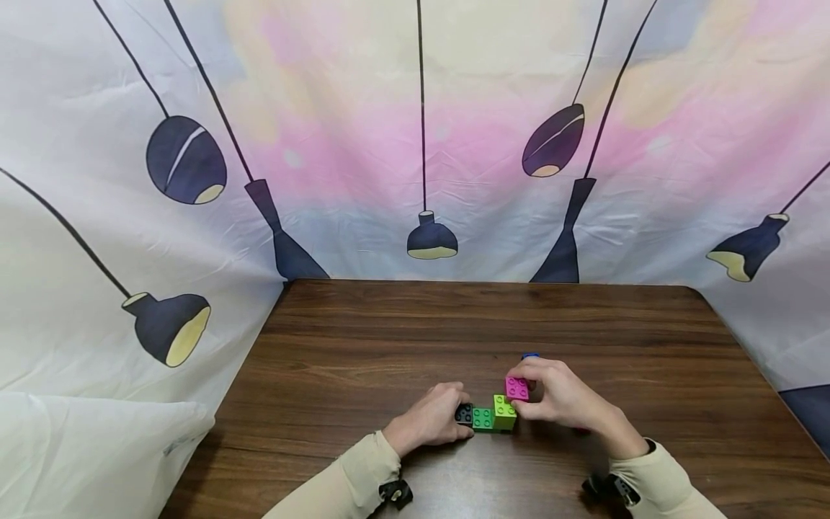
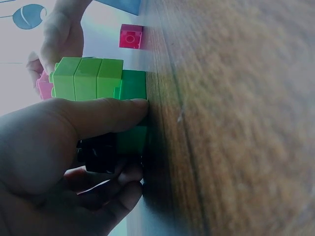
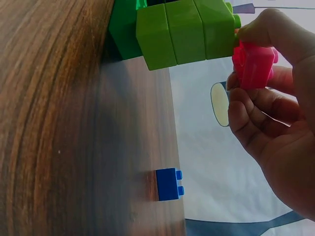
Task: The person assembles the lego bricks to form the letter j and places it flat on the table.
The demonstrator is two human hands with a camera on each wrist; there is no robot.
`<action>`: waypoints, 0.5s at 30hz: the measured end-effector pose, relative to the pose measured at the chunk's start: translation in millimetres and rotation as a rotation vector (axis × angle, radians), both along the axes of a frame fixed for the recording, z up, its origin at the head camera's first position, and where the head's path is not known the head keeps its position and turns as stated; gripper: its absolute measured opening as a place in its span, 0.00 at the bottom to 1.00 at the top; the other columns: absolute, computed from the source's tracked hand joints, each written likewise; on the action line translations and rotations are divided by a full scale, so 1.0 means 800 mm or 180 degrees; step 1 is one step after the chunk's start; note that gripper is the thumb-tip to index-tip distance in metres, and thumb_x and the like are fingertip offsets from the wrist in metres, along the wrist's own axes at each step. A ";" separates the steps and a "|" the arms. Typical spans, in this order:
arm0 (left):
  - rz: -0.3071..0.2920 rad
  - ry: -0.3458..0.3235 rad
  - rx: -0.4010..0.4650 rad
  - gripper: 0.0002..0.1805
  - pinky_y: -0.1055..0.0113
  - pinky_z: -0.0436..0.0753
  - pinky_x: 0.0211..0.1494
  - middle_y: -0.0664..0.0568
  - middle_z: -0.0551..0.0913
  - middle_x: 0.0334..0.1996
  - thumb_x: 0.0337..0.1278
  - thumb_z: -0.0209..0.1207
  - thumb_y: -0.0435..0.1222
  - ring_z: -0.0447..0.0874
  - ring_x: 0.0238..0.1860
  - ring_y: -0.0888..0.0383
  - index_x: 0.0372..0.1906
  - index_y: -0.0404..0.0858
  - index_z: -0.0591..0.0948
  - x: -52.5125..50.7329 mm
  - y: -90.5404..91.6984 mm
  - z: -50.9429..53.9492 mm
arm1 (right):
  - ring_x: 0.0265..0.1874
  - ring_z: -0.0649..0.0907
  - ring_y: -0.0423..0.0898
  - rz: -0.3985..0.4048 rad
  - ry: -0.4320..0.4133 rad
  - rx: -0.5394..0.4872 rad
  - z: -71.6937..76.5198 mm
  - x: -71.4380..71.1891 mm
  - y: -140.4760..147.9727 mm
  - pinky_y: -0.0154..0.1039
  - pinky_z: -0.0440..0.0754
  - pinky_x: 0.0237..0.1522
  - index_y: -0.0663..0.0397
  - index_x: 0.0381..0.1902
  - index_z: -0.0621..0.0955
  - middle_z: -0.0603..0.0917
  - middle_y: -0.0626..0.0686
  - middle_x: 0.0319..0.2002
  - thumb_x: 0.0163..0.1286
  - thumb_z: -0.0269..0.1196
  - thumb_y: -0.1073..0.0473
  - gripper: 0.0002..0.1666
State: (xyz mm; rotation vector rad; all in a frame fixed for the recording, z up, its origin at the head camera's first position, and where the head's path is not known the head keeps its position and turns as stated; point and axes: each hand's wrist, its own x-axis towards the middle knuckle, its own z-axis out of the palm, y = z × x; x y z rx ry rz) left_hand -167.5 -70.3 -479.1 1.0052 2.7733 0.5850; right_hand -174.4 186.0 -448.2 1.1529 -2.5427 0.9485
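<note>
A tower of three lime blocks (image 1: pixel 503 414) stands on the green base (image 1: pixel 483 419). To the tower's left, a black block (image 1: pixel 463 414) sits on that base, and the person's left hand (image 1: pixel 431 417) grips this end, thumb on one side and fingers on the other. The right hand (image 1: pixel 560 393) pinches a pink block (image 1: pixel 516 388) between thumb and fingers, just beside the tower's studded top; whether the two touch cannot be told. Beyond the tower, a blue block (image 3: pixel 168 185) rests on the wooden table (image 1: pixel 363 324); a red block (image 2: pixel 131 37) lies to its right.
</note>
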 end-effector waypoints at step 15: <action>-0.0007 0.0043 -0.0008 0.16 0.79 0.71 0.31 0.62 0.73 0.29 0.42 0.74 0.43 0.69 0.28 0.69 0.38 0.42 0.86 -0.001 0.001 0.000 | 0.34 0.77 0.31 0.0014 0.0013 0.0080 0.006 0.008 -0.005 0.35 0.81 0.33 0.49 0.42 0.83 0.80 0.38 0.39 0.53 0.71 0.58 0.17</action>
